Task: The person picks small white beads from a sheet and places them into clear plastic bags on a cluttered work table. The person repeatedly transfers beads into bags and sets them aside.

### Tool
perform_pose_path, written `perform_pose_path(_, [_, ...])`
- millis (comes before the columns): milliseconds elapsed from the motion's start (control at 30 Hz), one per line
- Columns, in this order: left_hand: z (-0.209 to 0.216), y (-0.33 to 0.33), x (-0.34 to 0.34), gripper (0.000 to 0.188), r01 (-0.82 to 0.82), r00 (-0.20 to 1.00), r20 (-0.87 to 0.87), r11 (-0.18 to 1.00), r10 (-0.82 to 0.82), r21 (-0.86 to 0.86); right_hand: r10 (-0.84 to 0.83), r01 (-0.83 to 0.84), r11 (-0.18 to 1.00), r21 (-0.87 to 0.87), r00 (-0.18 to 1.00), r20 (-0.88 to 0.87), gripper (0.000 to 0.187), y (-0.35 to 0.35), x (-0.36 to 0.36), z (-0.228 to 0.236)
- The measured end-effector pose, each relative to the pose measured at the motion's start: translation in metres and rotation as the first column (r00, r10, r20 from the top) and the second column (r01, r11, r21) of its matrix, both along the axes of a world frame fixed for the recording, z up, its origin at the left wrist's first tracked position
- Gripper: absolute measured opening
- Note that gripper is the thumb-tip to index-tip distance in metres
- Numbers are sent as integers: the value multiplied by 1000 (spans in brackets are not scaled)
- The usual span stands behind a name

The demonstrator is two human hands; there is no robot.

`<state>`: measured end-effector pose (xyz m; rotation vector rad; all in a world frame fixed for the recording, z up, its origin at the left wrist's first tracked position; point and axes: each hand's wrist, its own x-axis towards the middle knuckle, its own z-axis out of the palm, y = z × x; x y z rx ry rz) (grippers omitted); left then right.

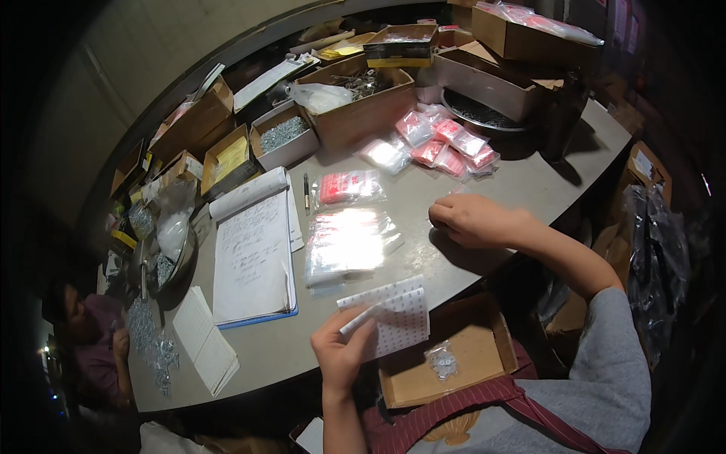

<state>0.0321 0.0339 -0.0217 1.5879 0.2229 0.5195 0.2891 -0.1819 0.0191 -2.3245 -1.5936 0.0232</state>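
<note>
The grey bench [435, 276] stands in a dim room, cardboard boxes [363, 117] crowding its far side below a pale wall [151, 60]. At its near edge the left hand [344, 352] pinches a folded, dotted sheet [401, 321]; the right hand [473, 221] has bent fingers (whether around anything, I cannot tell). 1 other person [102, 340] is at the left end.

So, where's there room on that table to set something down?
Bare table shows between the notepad, the loose papers and the printed sheet, and between the right forearm and the red-and-clear bags. The back is crowded with boxes, the left end with small metal pieces.
</note>
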Motion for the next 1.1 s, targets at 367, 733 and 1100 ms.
perform_pose_path(367, [1,-7,10,19,-1,1000,-17,1000,1,19,221,-150,953,262,938,-268,31,7,-43,8])
perform_pose_path(733, [-4,-5,8,19,-28,999,-39,996,32,79,230,-332,903,271,909,348,15,27,-96,6])
perform_pose_path(1100, [1,-6,5,19,-64,995,-85,997,61,-32,135,-146,924,354,989,56,16,-2,-37,18])
